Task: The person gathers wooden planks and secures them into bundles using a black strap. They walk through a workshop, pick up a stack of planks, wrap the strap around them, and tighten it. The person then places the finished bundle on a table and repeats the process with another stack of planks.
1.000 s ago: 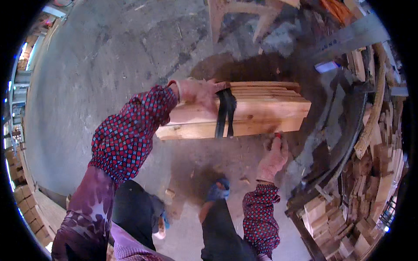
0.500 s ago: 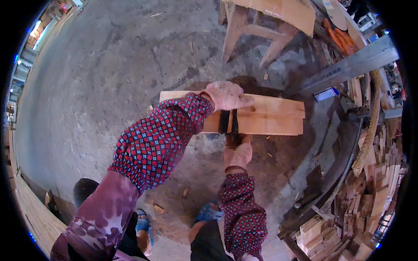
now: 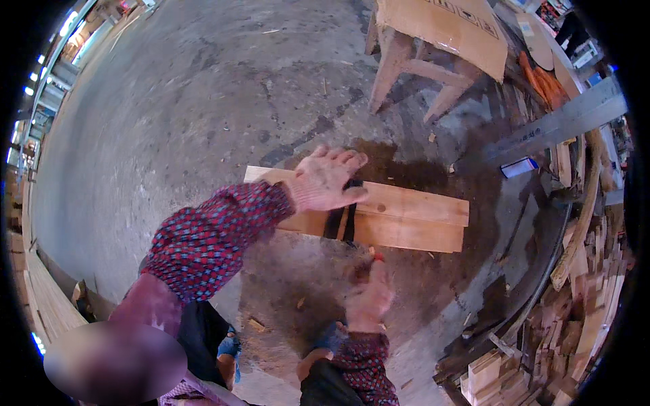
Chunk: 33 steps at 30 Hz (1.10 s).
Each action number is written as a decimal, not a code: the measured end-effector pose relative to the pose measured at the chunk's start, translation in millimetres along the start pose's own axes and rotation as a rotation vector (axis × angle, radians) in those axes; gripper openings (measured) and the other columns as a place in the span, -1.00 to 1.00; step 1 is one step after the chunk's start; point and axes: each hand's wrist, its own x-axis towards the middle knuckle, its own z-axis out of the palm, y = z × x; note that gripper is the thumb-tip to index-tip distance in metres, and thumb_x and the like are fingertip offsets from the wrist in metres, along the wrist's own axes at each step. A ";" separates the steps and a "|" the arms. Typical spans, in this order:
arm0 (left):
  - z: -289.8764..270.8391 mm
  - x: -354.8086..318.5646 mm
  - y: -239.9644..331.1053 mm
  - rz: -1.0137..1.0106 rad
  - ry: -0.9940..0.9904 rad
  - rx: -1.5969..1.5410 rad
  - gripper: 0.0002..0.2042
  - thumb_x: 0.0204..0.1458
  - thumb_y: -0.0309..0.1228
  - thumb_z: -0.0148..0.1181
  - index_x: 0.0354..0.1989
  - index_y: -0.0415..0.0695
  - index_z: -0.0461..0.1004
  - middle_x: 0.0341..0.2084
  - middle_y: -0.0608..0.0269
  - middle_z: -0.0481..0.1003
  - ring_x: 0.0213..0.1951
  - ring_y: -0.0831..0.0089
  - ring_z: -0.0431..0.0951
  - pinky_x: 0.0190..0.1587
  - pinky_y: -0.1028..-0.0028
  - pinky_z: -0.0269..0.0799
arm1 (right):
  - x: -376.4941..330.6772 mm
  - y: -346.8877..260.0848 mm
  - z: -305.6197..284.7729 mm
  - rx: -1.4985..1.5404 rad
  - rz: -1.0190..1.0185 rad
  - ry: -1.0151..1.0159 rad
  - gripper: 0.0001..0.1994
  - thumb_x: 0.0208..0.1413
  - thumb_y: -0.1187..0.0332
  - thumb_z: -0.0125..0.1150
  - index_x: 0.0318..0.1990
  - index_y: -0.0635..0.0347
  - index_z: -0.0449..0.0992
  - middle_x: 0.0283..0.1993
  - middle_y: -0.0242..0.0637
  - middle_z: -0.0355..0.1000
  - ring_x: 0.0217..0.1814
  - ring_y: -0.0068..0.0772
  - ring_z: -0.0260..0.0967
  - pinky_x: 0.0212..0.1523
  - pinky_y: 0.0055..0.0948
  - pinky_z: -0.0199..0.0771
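Two pale boards (image 3: 413, 220) lie side by side, slightly tilted across the middle of the view. Two black bands (image 3: 351, 223) cross them near their centre; whether these are straps or something rigid is unclear. My left hand (image 3: 328, 179), in a pale knitted glove, is over the boards' far edge beside the bands, fingers spread and holding nothing. Below the boards' near edge is my right hand (image 3: 371, 294), gloved and blurred by motion. Its fingers look curled around something dark with a small red-orange tip (image 3: 377, 256), too smeared to name.
A wooden stool (image 3: 420, 74) topped with a cardboard sheet (image 3: 447, 27) stands at the far right. A grey beam (image 3: 555, 125) slants in from the right. Piled wood offcuts (image 3: 542, 338) fill the lower right. A blue-and-white box (image 3: 519, 168) lies near the beam.
My left hand has lifted its grip and spread its fingers. My right hand has drawn back from the boards toward me. The boards appear lower in view and more tilted.
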 end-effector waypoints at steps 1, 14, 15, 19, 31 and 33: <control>-4.8 -12.4 0.7 0.007 0.145 0.055 -0.28 -0.01 0.11 0.08 0.18 -0.23 0.27 0.04 -0.10 0.39 0.13 -0.01 0.35 0.17 0.15 0.23 | 2.6 -8.4 -8.6 -0.127 -0.069 0.019 -0.80 0.16 0.42 0.10 -0.07 0.20 0.49 -0.22 -0.29 0.49 -0.21 -0.39 0.46 -0.22 -0.49 0.48; -9.6 -55.9 14.2 0.048 -0.068 0.150 0.01 -0.34 0.28 0.19 0.23 -0.23 0.16 0.20 -0.09 0.18 0.27 -0.04 0.12 0.32 -0.15 -0.21 | 112.7 -112.7 19.8 -1.000 -0.946 -0.096 -0.73 0.03 0.23 0.22 -0.11 0.04 0.51 -0.22 -0.23 0.51 -0.26 -0.20 0.50 -0.33 -0.24 0.49; -12.2 -57.0 14.1 0.045 -0.072 0.146 0.01 -0.34 0.28 0.19 0.23 -0.23 0.16 0.20 -0.08 0.17 0.27 -0.04 0.11 0.32 -0.15 -0.22 | 115.3 -114.5 25.1 -1.076 -1.087 -0.060 -0.74 0.02 0.24 0.21 -0.11 0.03 0.51 -0.21 -0.22 0.51 -0.25 -0.18 0.50 -0.34 -0.21 0.49; 1.8 -62.1 6.7 0.034 -0.019 0.121 0.01 -0.36 0.28 0.20 0.22 -0.23 0.17 0.21 -0.07 0.17 0.28 -0.02 0.09 0.33 -0.14 -0.25 | 108.7 -119.7 33.1 -1.210 -0.966 -0.114 -0.77 0.05 0.17 0.18 -0.17 0.01 0.53 -0.22 -0.21 0.50 -0.14 -0.12 0.46 -0.20 -0.20 0.45; -5.6 -62.7 9.9 0.022 -0.100 0.129 0.04 -0.31 0.34 0.13 0.27 -0.22 0.12 0.24 -0.03 0.17 0.29 -0.01 0.09 0.35 -0.11 -0.32 | 103.0 -103.0 -7.1 -0.583 -0.544 -0.159 -0.74 0.13 0.18 0.16 -0.13 0.11 0.57 -0.15 -0.15 0.53 -0.09 -0.14 0.46 -0.06 -0.31 0.43; -8.9 -62.0 10.4 0.007 -0.119 0.149 0.04 -0.31 0.33 0.14 0.28 -0.21 0.12 0.24 -0.02 0.16 0.30 0.00 0.08 0.35 -0.09 -0.32 | 105.2 -104.2 1.6 -0.681 -0.582 -0.116 -0.74 0.12 0.19 0.19 -0.12 0.11 0.56 -0.14 -0.18 0.53 -0.08 -0.16 0.46 -0.04 -0.33 0.42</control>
